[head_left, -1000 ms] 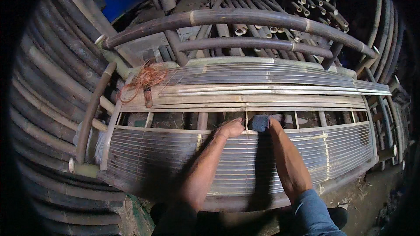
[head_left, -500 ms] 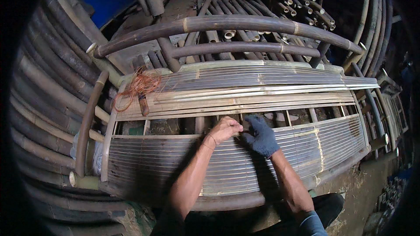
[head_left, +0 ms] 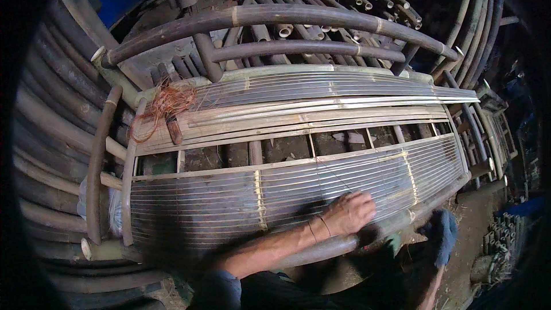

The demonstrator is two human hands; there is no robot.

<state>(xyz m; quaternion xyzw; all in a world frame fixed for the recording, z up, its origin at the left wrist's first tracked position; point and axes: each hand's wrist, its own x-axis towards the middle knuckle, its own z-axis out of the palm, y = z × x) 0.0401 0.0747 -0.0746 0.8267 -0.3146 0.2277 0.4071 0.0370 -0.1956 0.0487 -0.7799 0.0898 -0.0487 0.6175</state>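
Note:
My left hand (head_left: 351, 211) is closed above the front slats of a bamboo bench seat (head_left: 212, 195), its forearm crossing from the lower left. A thin dark cord (head_left: 336, 175) runs taut from the edge strip of the front slat panel to its fingers, so the hand grips it. My right hand (head_left: 446, 232), in a dark grey-blue glove, hangs low past the bench's front edge at the right. It is blurred, and its fingers do not show clearly.
A tangle of orange-red string (head_left: 172, 100) and a brown wooden piece (head_left: 174, 130) lie on the seat's left. Loose bamboo strips (head_left: 321, 116) rest across the rear part. Behind rises the bamboo backrest (head_left: 321, 20); thick poles (head_left: 69, 120) stack at left, more poles lie beyond.
My hands were together at the gap between the slat panels. The left has moved right and nearer with the cord; the right has dropped to the lower right, off the bench.

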